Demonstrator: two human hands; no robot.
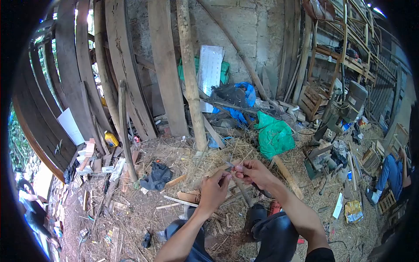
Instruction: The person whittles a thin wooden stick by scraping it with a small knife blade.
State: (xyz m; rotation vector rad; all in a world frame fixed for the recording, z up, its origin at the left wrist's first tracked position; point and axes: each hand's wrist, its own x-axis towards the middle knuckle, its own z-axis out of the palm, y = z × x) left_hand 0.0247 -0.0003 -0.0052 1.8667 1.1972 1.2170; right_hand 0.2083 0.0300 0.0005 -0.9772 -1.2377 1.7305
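Note:
My left hand (214,191) is closed in a pinch in front of my knees, its fingertips on something small and pale that I cannot make out. Close against it, my right hand (257,175) is also pinched. A thin grey, blade-like piece (229,164) sticks out by the right fingertips; its kind is too small to tell. Below the right hand a dark curved strip (263,191) shows, and I cannot tell whether it is held. Beneath both hands a wooden stick (244,194) slants down toward my dark shoe (256,214).
Straw and wood scraps cover the ground. A post (192,87) stands ahead, with a green bag (273,136) to its right and a black bag (157,176) to its left. A machine (325,157) stands at right. People sit at the far right (390,172) and far left (32,209).

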